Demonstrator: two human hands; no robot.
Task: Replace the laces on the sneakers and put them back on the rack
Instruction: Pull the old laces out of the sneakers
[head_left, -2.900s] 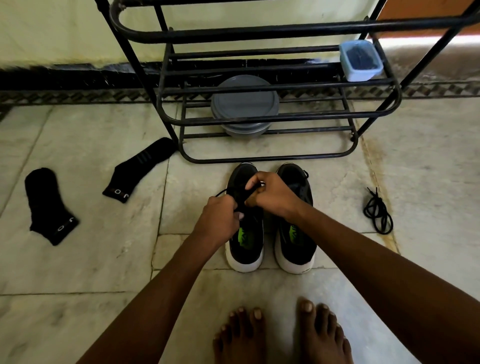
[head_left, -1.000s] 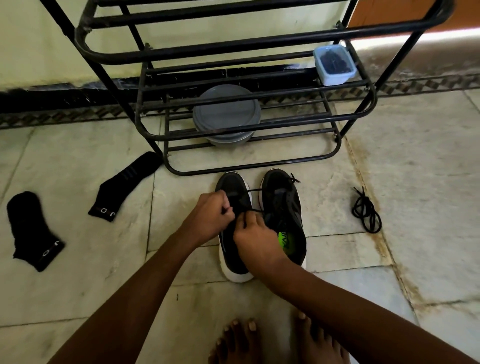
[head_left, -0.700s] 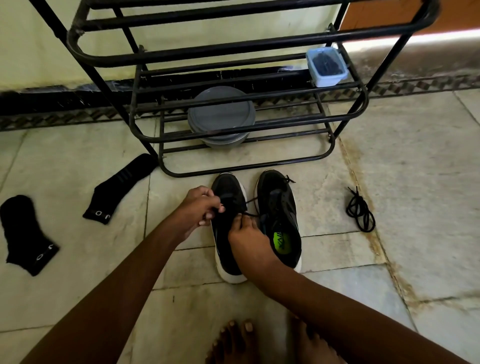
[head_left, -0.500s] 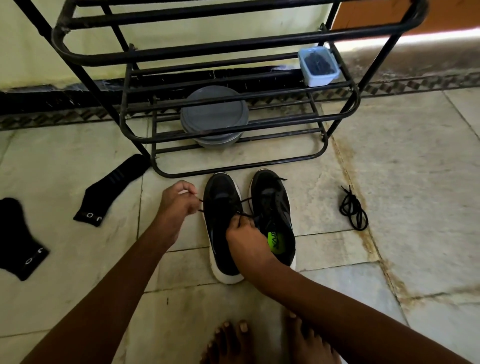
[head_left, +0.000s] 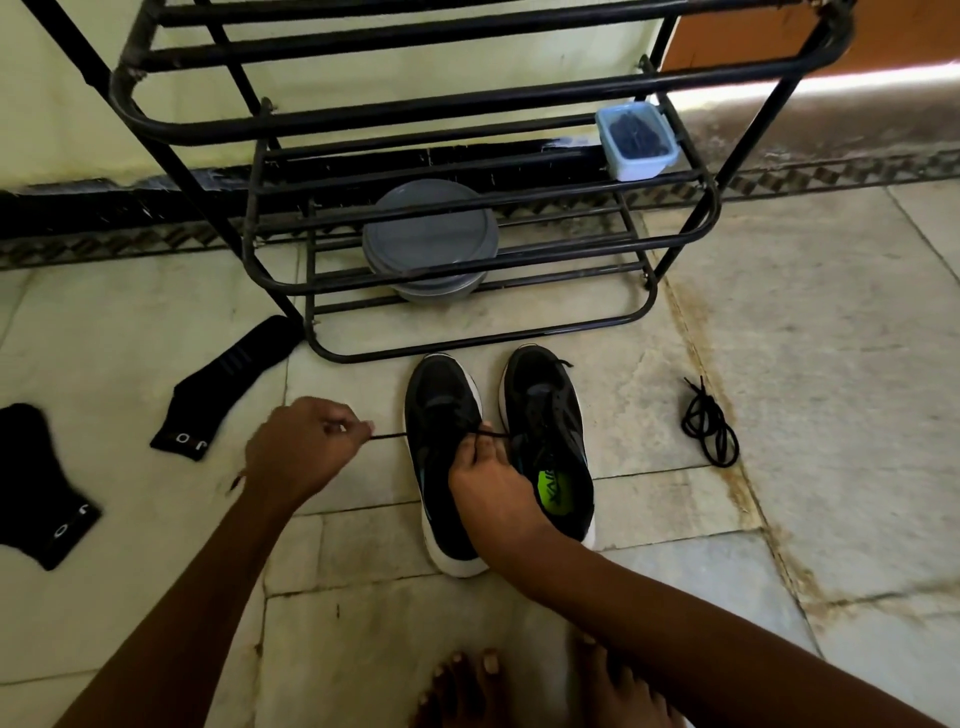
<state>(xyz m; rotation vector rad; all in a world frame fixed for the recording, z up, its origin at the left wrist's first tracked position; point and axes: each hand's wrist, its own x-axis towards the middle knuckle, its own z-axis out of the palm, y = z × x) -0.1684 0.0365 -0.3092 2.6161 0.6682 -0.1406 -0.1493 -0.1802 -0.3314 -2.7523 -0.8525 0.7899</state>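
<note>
1. Standing barefoot, we see our toes (head_left: 467, 680) at the bottom edge, on the tiled floor (head_left: 831, 364).
2. Our right hand (head_left: 493, 491) lies over the left sneaker (head_left: 441, 410), its fingers pinching the lace (head_left: 387, 437) above the tongue.
3. Our left hand (head_left: 296, 447) sits left of that shoe, thumb and fingers pinching the lace's end. The lace runs taut between the two hands.
4. The right sneaker (head_left: 550, 426) stands just beside the left one, its green insole showing. Both point toe-first at the rack (head_left: 467, 356), close to its bottom bar.
5. A loose lace (head_left: 709, 431) lies bundled on the floor to the right, apart from the shoes.
6. A sock (head_left: 228, 389) lies by the rack's left foot, and a second sock (head_left: 41, 488) lies farther left.
7. On the rack's lower bars sits a grey tub (head_left: 428, 228). A blue box (head_left: 636, 140) sits higher, at the right end.
</note>
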